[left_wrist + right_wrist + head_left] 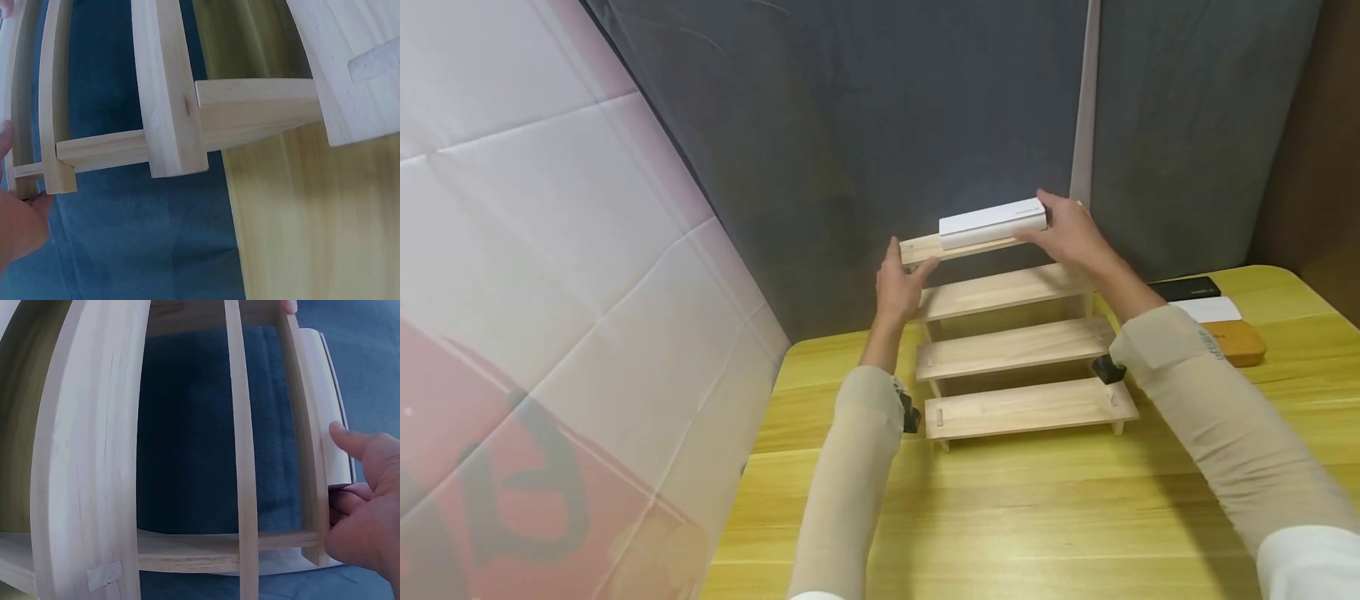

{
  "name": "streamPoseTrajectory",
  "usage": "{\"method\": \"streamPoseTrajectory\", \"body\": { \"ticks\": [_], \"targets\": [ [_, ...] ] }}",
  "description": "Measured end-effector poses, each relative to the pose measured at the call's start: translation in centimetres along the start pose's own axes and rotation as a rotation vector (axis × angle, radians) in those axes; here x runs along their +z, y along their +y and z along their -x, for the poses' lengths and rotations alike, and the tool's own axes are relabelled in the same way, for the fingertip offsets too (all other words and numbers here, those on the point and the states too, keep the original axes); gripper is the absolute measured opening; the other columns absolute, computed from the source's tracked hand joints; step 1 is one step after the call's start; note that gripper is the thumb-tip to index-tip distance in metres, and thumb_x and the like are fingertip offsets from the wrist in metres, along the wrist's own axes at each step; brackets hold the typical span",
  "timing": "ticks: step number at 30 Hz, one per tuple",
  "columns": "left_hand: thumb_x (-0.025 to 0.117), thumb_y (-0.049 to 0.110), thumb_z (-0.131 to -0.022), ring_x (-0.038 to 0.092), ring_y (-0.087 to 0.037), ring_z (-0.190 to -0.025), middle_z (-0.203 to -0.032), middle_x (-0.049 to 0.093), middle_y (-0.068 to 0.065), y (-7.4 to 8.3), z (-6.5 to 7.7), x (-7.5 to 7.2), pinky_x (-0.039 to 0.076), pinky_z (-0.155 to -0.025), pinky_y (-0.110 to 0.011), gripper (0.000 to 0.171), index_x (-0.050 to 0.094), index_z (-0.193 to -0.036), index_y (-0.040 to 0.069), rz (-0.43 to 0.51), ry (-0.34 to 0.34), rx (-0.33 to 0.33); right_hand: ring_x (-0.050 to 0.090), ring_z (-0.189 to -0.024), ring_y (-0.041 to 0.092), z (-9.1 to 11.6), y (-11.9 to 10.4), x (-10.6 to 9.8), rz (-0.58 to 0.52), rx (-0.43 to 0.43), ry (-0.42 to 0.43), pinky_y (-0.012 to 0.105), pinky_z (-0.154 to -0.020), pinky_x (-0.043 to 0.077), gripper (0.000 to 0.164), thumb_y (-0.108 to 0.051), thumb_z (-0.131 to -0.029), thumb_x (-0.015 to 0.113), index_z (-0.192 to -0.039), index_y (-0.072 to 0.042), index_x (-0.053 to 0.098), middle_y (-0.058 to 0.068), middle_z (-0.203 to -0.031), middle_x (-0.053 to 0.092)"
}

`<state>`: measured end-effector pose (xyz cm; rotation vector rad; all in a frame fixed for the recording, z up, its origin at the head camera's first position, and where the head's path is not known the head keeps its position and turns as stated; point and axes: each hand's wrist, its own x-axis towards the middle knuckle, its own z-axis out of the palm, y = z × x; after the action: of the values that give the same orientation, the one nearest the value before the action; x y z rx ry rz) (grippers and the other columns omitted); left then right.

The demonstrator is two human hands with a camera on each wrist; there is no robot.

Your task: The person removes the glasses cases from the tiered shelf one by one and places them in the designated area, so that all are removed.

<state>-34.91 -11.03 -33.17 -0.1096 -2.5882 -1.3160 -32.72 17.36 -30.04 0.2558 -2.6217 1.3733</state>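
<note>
A pale wooden stepped rack [1015, 350] with several shelves stands on the table. On its top shelf [922, 249] lies a white glasses case [992, 225], set toward the right. My right hand [1070, 233] holds the case's right end; in the right wrist view the thumb [350, 439] lies along the front of the case and the other fingers are bent at its end, partly hidden. My left hand [898, 287] grips the left end of the top shelf, thumb in front. Only part of that hand shows at the edge of the left wrist view.
Right of the rack, partly behind my right forearm, lie a black case [1187, 288], a white case [1213, 309] and an orange-brown case [1236, 342]. A dark grey cloth partition [850, 125] rises behind the rack. A white printed panel [550, 250] stands along the left.
</note>
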Motion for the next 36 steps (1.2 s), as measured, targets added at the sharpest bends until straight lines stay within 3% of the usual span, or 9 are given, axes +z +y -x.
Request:
{"method": "streamPoseTrajectory", "body": {
  "ticks": [8, 13, 18, 20, 24, 27, 36],
  "targets": [
    [0.074, 0.040, -0.102, 0.031, -0.031, -0.158, -0.171, 0.032, -0.016, 0.1, 0.0, 0.0, 0.023, -0.130, -0.039, 0.093, 0.021, -0.168, 0.001, -0.026, -0.005, 0.005, 0.047, -0.146, 0.043, 0.3, 0.7, 0.4, -0.067, -0.021, 0.104, 0.054, -0.123, 0.036, 0.080, -0.027, -0.097, 0.081, -0.160, 0.003, 0.042, 0.025, -0.158, 0.050],
    [0.073, 0.042, -0.102, 0.031, -0.031, -0.157, -0.171, 0.032, -0.015, 0.1, 0.2, 0.0, 0.024, -0.130, -0.039, 0.093, 0.021, -0.169, 0.003, -0.049, -0.010, -0.013, 0.041, -0.151, 0.042, 0.5, 0.8, 0.5, -0.073, -0.023, 0.059, 0.054, -0.126, 0.031, 0.088, -0.032, -0.097, 0.081, -0.164, 0.000, 0.034, 0.024, -0.162, 0.045],
    [0.073, 0.041, -0.102, 0.032, -0.032, -0.157, -0.171, 0.033, -0.016, 0.1, 0.3, -0.2, 0.025, -0.129, -0.040, 0.092, 0.022, -0.168, 0.002, -0.063, 0.003, 0.002, 0.021, -0.159, 0.044, 0.3, 0.6, 0.4, -0.024, -0.015, 0.000, 0.060, -0.129, 0.019, 0.090, -0.039, -0.101, 0.074, -0.168, -0.003, 0.025, 0.023, -0.169, 0.032],
    [0.073, 0.041, -0.102, 0.033, -0.032, -0.157, -0.170, 0.034, -0.016, 0.1, 0.2, -0.2, 0.025, -0.129, -0.040, 0.092, 0.022, -0.168, 0.002, -0.067, 0.003, 0.008, 0.023, -0.158, 0.045, 0.3, 0.6, 0.4, -0.015, -0.015, 0.011, 0.061, -0.128, 0.021, 0.087, -0.039, -0.101, 0.074, -0.167, -0.002, 0.030, 0.024, -0.168, 0.035],
    [0.073, 0.042, -0.102, 0.033, -0.032, -0.156, -0.170, 0.035, -0.016, 0.1, 0.2, -0.1, 0.025, -0.129, -0.040, 0.092, 0.022, -0.168, 0.002, -0.066, -0.002, 0.008, 0.045, -0.148, 0.043, 0.3, 0.9, 0.6, -0.052, -0.034, 0.081, 0.057, -0.122, 0.037, 0.080, -0.032, -0.096, 0.083, -0.159, -0.001, 0.045, 0.025, -0.158, 0.049],
    [0.073, 0.042, -0.102, 0.034, -0.032, -0.156, -0.170, 0.035, -0.016, 0.1, 0.1, 0.0, 0.026, -0.129, -0.039, 0.093, 0.023, -0.168, 0.002, -0.070, 0.000, 0.009, 0.053, -0.141, 0.043, 0.5, 1.2, 0.7, -0.064, -0.052, 0.115, 0.056, -0.118, 0.042, 0.078, -0.030, -0.092, 0.087, -0.155, -0.001, 0.051, 0.024, -0.152, 0.056],
    [0.072, 0.042, -0.103, 0.034, -0.033, -0.156, -0.170, 0.035, -0.016, 0.2, 0.3, -0.2, 0.026, -0.129, -0.041, 0.091, 0.022, -0.168, 0.002, -0.075, -0.005, 0.014, 0.037, -0.151, 0.045, 0.7, 1.0, 0.4, -0.035, -0.058, 0.022, 0.060, -0.124, 0.031, 0.085, -0.036, -0.097, 0.081, -0.162, 0.000, 0.040, 0.027, -0.161, 0.045]
  ]
}}
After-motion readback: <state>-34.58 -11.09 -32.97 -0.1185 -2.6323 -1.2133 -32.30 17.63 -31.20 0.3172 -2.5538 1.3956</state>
